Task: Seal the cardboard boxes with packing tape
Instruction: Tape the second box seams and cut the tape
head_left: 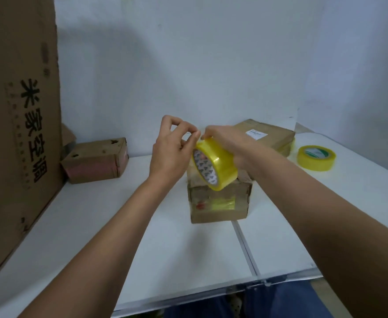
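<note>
- Above the middle of the white surface [179, 246], the right hand [225, 140] gripped a yellow tape roll [216, 165], fingers closed over its rim; its core carried a small repeating mark, unreadable.
- The left hand [169, 150] pinched its fingertips together at the roll's top edge; whether they held tape was unclear.
- Beneath the roll sat a small cardboard box [219, 200] with a yellow tape strip on its front.
- Left stood a tall carton [16, 111] printed 米家空调, beside a pinkish box [96, 160].
- Right lay a flat box [268, 134] with an illegible white label, and a second roll [315, 158].
</note>
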### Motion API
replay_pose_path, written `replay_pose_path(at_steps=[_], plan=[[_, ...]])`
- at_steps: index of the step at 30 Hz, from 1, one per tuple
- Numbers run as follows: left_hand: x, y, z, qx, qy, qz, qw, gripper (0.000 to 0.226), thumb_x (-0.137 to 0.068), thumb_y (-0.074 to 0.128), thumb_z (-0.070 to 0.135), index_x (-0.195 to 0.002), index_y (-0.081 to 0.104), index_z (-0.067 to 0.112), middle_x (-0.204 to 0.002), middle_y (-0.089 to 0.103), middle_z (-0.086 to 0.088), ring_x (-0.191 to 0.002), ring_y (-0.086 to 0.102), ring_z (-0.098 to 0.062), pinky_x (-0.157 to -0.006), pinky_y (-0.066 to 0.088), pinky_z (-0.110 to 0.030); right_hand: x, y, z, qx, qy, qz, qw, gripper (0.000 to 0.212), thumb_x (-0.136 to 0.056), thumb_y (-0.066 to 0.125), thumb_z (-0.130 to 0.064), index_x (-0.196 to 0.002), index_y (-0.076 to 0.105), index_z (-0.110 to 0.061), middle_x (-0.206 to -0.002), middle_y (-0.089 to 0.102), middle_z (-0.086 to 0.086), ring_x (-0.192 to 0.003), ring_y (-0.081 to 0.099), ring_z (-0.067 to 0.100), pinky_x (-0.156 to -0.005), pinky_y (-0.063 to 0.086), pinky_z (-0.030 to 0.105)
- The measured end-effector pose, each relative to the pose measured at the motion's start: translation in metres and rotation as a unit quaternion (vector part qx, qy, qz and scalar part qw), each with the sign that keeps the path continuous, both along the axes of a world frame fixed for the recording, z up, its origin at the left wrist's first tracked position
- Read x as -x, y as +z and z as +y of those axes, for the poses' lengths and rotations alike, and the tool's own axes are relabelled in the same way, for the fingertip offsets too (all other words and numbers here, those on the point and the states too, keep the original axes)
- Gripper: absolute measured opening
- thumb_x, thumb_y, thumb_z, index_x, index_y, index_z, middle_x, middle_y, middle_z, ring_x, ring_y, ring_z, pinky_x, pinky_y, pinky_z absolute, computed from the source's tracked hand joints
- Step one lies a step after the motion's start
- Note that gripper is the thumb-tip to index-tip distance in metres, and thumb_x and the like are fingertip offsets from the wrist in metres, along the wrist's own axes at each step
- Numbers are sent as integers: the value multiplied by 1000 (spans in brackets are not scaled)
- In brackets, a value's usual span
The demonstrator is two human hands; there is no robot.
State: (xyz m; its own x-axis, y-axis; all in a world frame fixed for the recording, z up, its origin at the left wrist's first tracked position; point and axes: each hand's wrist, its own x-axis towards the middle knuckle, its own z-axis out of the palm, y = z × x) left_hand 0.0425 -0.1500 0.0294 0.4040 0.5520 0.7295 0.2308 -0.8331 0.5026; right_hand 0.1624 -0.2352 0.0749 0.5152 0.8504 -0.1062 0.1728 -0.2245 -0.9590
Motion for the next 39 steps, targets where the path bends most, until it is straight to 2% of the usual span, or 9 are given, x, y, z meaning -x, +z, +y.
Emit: replay_pose_path(at_steps=[4,7,9,12,17,22,26,35,39], plan=[[-36,-3,-22,138,-89,-11,986,10,-93,63,34,-87,69,29,-106,48,9,-73,66,-4,-65,56,-20,-38,11,-24,92,14,-250,964,19,-98,50,-28,-106,62,-16,-102,54,4,-87,53,19,-67,43,25],[-57,-16,-29,144,-77,141,976,27,-97,55,41,-93,75,25,-111,53,2,-90,63,-10,-77,55,-28,-69,2,-41,166,-3,-336,927,25,-94,57,-33,-103,66,-12,-102,60,6,-84,53,19,-62,39,26],[-62,-26,-34,123,-38,219,967,35,-98,50,44,-86,75,23,-108,57,-2,-99,59,-20,-87,47,-36,-87,-10,-44,261,16,-388,884,36,-93,56,-38,-116,65,-12,-118,61,8,-103,56,25,-76,41,28],[-61,-38,-34,117,-29,221,968,43,-100,46,39,-68,64,18,-89,58,-3,-96,55,-21,-76,38,-32,-109,-43,-40,391,71,-460,794,45,-94,55,-38,-129,57,-9,-132,55,13,-118,53,31,-89,43,33],[-51,-50,-25,132,-39,175,975,32,-100,49,39,-100,75,20,-99,59,7,-97,53,-19,-82,44,-33,-126,-112,-25,481,78,-477,731,51,-86,68,-35,-130,55,-13,-130,57,7,-117,56,29,-86,45,37],[-45,-53,-30,133,-136,156,969,28,-100,49,37,-86,72,28,-66,64,11,-62,61,-7,-63,45,-19,-118,-146,-12,512,116,-518,676,37,-89,63,-27,-125,58,-21,-129,56,0,-119,54,23,-82,34,33],[-48,-65,-35,176,-197,197,944,28,-100,50,37,-91,72,23,-73,67,12,-44,61,-11,-53,44,-15,-110,-170,-9,484,132,-614,610,32,-96,48,-22,-125,59,-25,-132,55,-2,-125,50,19,-95,34,31],[-36,-65,-21,243,-167,107,949,24,-101,51,32,-97,73,26,-73,68,8,-44,59,-15,-51,48,-24,-106,-177,-8,455,148,-667,571,30,-97,44,-23,-124,57,-24,-128,56,-2,-122,52,19,-92,36,29],[-25,-63,-16,294,-163,41,941,24,-100,54,34,-96,76,27,-79,69,6,-48,59,-15,-48,42,-16,-107,-158,-6,464,151,-632,603,26,-91,54,-35,-115,57,-25,-100,51,-4,-111,57,19,-81,34,30]])
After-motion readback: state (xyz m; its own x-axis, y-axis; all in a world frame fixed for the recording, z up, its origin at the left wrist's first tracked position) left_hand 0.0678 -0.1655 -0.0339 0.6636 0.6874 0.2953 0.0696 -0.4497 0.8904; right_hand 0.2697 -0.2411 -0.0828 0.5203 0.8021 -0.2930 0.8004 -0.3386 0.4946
